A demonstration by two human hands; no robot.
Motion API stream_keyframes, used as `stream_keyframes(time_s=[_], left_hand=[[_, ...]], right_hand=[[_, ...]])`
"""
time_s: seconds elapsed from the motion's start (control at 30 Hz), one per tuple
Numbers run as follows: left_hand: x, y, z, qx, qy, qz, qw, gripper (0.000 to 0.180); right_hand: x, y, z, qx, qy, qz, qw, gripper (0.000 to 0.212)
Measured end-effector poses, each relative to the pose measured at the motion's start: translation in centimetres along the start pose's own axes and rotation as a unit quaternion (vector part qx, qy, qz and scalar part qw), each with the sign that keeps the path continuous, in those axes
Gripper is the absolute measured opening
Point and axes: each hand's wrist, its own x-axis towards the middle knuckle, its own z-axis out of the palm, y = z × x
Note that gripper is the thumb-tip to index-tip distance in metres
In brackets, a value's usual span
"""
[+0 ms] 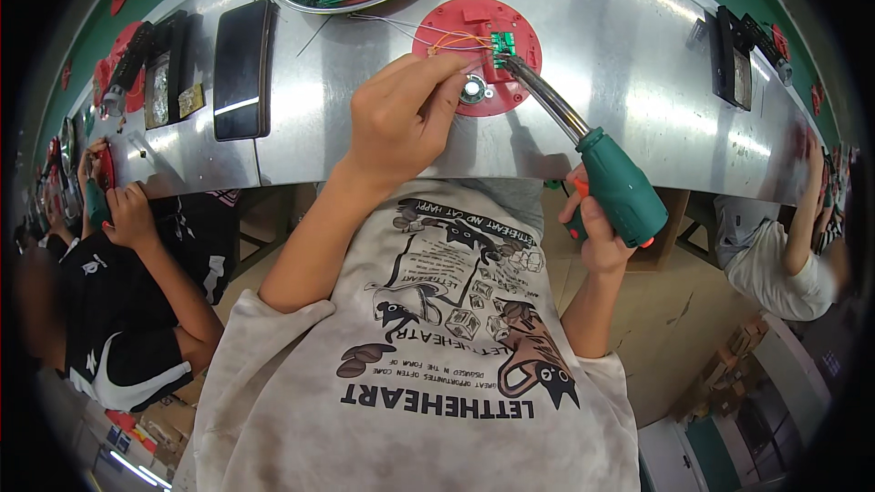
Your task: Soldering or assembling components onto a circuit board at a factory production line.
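On the metal bench lies a round red plastic cover (437, 16) with a small green circuit board (503, 39) on it. Orange wires (463, 35) run to the board, and pale wires (387, 22) trail off to the left. A small round speaker-like part (472, 89) sits lower on the cover. My left hand (401, 114) is pinched closed over the cover's left side, its fingertips beside the board; what they pinch is too small to tell. My right hand (602, 235) grips a green soldering gun (622, 184), whose metal tip meets the board's lower edge.
A metal bowl (363, 7) of green wires stands at the back. To the left lie a black phone-like slab (242, 70) and a dark-framed tray (166, 82); another black tray (732, 64) is on the right. Co-workers sit on both sides, one's hand (133, 216) at far left.
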Motion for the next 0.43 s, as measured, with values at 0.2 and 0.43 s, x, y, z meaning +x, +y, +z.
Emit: stream_keyframes(time_s=[0.2,0.43], left_hand=[[-0.02,-0.38,0.05,0.014,-0.015,0.012,1.000,0.011],[-0.11,-0.65,0.12,0.004,-0.003,0.024,1.000,0.010]], right_hand=[[-0.30,0.28,0.00,-0.002,-0.010,0.004,1.000,0.038],[-0.05,-0.20,0.12,0.072,0.024,0.040,0.996,0.033]])
